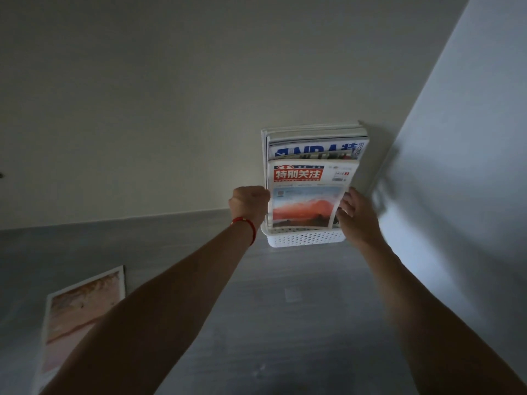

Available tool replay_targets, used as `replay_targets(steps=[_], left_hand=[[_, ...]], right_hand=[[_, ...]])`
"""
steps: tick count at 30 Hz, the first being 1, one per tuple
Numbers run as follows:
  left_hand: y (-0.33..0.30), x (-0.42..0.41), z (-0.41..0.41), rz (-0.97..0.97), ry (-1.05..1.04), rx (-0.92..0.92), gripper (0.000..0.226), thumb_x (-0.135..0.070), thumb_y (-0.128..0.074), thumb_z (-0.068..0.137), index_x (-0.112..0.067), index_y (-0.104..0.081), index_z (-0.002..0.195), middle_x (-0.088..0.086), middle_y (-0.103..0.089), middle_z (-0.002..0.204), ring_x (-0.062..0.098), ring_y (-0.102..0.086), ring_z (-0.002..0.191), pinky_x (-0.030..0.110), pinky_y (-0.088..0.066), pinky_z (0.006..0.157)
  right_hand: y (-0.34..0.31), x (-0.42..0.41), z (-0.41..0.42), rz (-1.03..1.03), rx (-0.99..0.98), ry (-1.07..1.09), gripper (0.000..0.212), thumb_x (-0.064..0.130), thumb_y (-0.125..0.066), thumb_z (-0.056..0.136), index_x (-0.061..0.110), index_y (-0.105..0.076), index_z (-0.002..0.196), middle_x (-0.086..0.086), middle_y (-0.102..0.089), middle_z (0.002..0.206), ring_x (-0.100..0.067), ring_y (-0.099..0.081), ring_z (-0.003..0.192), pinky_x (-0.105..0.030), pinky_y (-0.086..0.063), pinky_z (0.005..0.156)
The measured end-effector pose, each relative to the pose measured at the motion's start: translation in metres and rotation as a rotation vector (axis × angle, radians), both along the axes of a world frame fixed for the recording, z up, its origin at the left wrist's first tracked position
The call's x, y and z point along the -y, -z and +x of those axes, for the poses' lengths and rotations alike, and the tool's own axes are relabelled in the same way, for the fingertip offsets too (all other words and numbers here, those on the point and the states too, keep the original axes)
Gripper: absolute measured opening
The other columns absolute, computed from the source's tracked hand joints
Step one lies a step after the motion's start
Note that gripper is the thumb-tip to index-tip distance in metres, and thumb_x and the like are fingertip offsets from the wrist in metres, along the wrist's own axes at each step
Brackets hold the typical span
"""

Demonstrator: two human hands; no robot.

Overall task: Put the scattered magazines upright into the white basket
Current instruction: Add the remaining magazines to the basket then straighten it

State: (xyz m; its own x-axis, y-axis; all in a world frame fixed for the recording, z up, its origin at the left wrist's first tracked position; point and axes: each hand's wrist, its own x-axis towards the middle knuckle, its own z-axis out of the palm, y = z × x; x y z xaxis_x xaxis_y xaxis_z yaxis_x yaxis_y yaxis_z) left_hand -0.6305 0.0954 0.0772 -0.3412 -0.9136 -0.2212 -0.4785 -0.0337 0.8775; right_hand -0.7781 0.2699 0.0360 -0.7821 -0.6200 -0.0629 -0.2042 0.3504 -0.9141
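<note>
Up close, two bare hands steady magazines standing in a white basket (305,238) against a pale wall (142,95).

Left hand (249,205), a red string bracelet (246,225) at its wrist, is curled into a fist on the left edge of the front magazine (308,195), which has a red title block. Right hand (358,216) touches its right edge, fingers loosely spread and blurred. Behind stands a blue-lettered magazine (316,148). Another magazine (82,312) lies flat on the grey floor (299,323), well to the left.

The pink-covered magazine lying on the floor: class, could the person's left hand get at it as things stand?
Probably yes. The pink-covered magazine lies flat and uncovered; the left hand must first leave the white basket.
</note>
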Motion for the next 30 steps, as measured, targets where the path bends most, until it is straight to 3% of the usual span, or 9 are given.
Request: replay_targets(steps=[3, 5, 8, 13, 17, 20, 22, 27, 30], left_hand=[[0.009, -0.001, 0.035, 0.005, 0.115, -0.031, 0.025, -0.005, -0.054, 0.084, -0.017, -0.073, 0.094, 0.005, -0.073, 0.091, 0.022, -0.067, 0.085, 0.03, -0.056, 0.08], [0.016, -0.001, 0.073, -0.065, 0.155, -0.019, 0.035, -0.002, -0.057, 0.083, -0.013, -0.072, 0.113, 0.007, -0.075, 0.105, 0.021, -0.069, 0.096, 0.03, -0.056, 0.088], [0.035, 0.003, 0.15, -0.196, 0.198, 0.047, 0.036, 0.008, -0.06, 0.078, -0.008, -0.073, 0.109, 0.008, -0.074, 0.106, 0.021, -0.069, 0.096, 0.028, -0.053, 0.087], [0.071, 0.02, 0.291, -0.162, 0.157, 0.328, 0.037, 0.009, -0.061, 0.075, -0.009, -0.073, 0.105, 0.013, -0.071, 0.107, 0.03, -0.065, 0.1, 0.034, -0.051, 0.091], [0.097, 0.037, 0.368, -0.27, 0.327, 0.477, 0.052, -0.003, -0.051, 0.064, -0.01, -0.073, 0.11, 0.019, -0.067, 0.116, 0.04, -0.056, 0.116, 0.046, -0.045, 0.101], [0.118, 0.055, 0.402, -0.366, 0.736, 0.811, 0.076, -0.004, -0.056, 0.077, -0.034, -0.043, 0.146, 0.002, -0.03, 0.161, 0.028, -0.02, 0.151, 0.049, -0.022, 0.12], [0.127, 0.069, 0.413, -0.373, 0.905, 0.92, 0.078, -0.008, -0.054, 0.09, -0.04, -0.022, 0.153, -0.004, -0.011, 0.167, 0.022, -0.005, 0.155, 0.05, -0.013, 0.124], [0.124, 0.1, 0.413, -0.762, 1.218, 1.08, 0.07, -0.052, -0.059, 0.091, -0.034, -0.027, 0.15, 0.002, -0.034, 0.157, 0.027, -0.026, 0.147, 0.049, -0.012, 0.122], [0.12, 0.11, 0.41, -0.804, 1.293, 1.111, 0.076, -0.061, -0.059, 0.087, -0.036, -0.026, 0.15, 0.008, -0.025, 0.161, 0.03, -0.019, 0.15, 0.052, -0.01, 0.123]], right_hand=[[0.001, -0.002, 0.012, -0.029, 0.043, 0.066, 0.05, -0.001, -0.05, 0.091, 0.023, -0.048, 0.135, 0.001, -0.058, 0.141, -0.016, -0.056, 0.129, -0.042, -0.049, 0.104], [0.004, -0.004, 0.029, 0.011, -0.095, 0.132, 0.04, 0.002, -0.052, 0.09, 0.02, -0.057, 0.126, 0.0, -0.065, 0.129, -0.018, -0.063, 0.117, -0.038, -0.053, 0.098], [0.009, -0.005, 0.073, 0.016, -0.21, 0.094, 0.025, 0.006, -0.06, 0.089, 0.021, -0.068, 0.107, 0.009, -0.07, 0.103, -0.014, -0.069, 0.098, -0.009, -0.049, 0.08], [0.029, 0.006, 0.184, 0.04, -0.04, -0.137, 0.014, 0.027, -0.057, 0.088, 0.029, -0.069, 0.082, 0.003, -0.072, 0.07, -0.011, -0.07, 0.064, -0.032, -0.056, 0.064], [0.055, 0.027, 0.279, 0.162, -0.007, -0.355, 0.03, 0.055, -0.047, 0.076, 0.031, -0.065, 0.075, 0.008, -0.068, 0.061, -0.001, -0.065, 0.057, -0.025, -0.051, 0.062], [0.073, 0.042, 0.34, 0.271, 0.063, -0.456, 0.03, 0.048, -0.052, 0.083, 0.022, -0.067, 0.082, 0.003, -0.072, 0.069, -0.008, -0.069, 0.065, -0.031, -0.054, 0.066], [0.081, 0.05, 0.373, 0.306, 0.116, -0.476, 0.016, 0.029, -0.058, 0.093, 0.02, -0.071, 0.092, -0.001, -0.076, 0.081, -0.013, -0.072, 0.07, -0.03, -0.055, 0.067], [0.086, 0.052, 0.419, 0.339, 0.128, -0.438, 0.018, 0.021, -0.055, 0.091, 0.025, -0.072, 0.095, 0.007, -0.074, 0.086, -0.001, -0.068, 0.068, -0.018, -0.054, 0.066], [0.085, 0.042, 0.435, 0.346, 0.187, -0.361, 0.019, 0.017, -0.054, 0.092, 0.029, -0.069, 0.091, 0.005, -0.073, 0.083, -0.001, -0.067, 0.062, -0.015, -0.049, 0.057]])
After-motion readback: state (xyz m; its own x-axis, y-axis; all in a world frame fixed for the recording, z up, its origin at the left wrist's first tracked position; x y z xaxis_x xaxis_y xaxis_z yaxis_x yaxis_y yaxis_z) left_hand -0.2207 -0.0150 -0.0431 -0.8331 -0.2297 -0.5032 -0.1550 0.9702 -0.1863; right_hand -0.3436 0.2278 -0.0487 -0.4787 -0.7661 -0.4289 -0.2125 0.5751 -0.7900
